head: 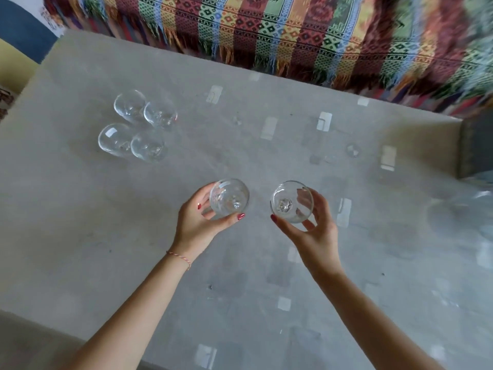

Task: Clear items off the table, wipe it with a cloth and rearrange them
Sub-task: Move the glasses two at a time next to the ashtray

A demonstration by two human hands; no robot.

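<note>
Over the middle of the grey glossy table [80,209], my left hand [194,225] grips a clear stemmed glass [229,197] by its bowl. My right hand [312,231] holds a second clear glass [292,201] the same way, a little to the right. Both glasses are seen from above and look empty. A cluster of several more clear glasses [136,124] stands on the table at the far left, apart from both hands. No cloth shows in this view.
A striped, fringed patterned blanket [293,36] covers the seat beyond the table's far edge. A blurred clear glass object [464,209] stands at the table's right edge. The table's near edge runs along the bottom left.
</note>
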